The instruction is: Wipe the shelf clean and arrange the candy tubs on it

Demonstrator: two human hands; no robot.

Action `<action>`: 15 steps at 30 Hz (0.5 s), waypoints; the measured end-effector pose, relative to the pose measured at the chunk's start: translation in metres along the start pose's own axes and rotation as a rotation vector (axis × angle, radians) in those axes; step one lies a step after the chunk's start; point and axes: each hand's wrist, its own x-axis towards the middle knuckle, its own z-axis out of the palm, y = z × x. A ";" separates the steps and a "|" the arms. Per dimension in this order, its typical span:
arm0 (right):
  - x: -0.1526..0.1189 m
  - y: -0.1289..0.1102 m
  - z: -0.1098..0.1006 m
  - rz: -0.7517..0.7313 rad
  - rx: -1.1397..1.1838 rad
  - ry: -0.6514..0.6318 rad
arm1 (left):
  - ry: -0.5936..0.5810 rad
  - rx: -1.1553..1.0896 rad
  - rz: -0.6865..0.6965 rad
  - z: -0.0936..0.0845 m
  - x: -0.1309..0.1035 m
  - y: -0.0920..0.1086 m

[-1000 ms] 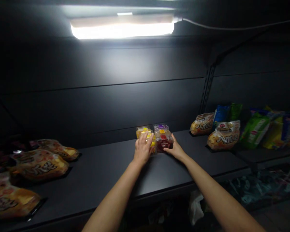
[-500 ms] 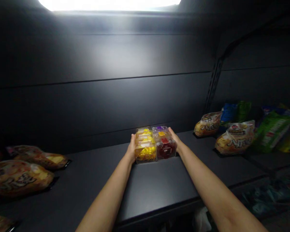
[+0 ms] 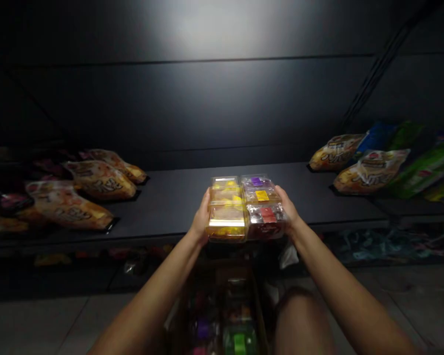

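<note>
A cluster of several clear plastic snack boxes (image 3: 244, 207), yellow ones on the left and purple, yellow and red-labelled ones on the right, is held between both hands at the front edge of the dark shelf (image 3: 170, 207). My left hand (image 3: 201, 220) presses against the left side of the cluster. My right hand (image 3: 289, 213) presses against its right side. The boxes are lifted off the shelf surface, over its front lip.
Orange snack bags (image 3: 96, 180) lie at the shelf's left. More bags, orange, blue and green (image 3: 370, 170), lie at its right. Below me sits an open box with colourful packs (image 3: 225, 315), beside my knee (image 3: 299, 315). The floor is grey tile.
The cluster of boxes has been pulled from the middle of the shelf back to its front edge and lifted, squeezed between both hands. The view has tilted downward.
</note>
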 end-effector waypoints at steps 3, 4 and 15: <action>-0.055 0.026 0.011 -0.040 -0.006 -0.024 | 0.085 0.003 0.078 -0.012 -0.066 -0.003; -0.073 0.034 0.014 -0.057 -0.012 -0.021 | 0.111 0.002 0.084 -0.018 -0.088 -0.006; -0.180 0.152 -0.005 0.040 -0.105 0.023 | 0.279 -0.050 -0.079 -0.110 -0.225 -0.060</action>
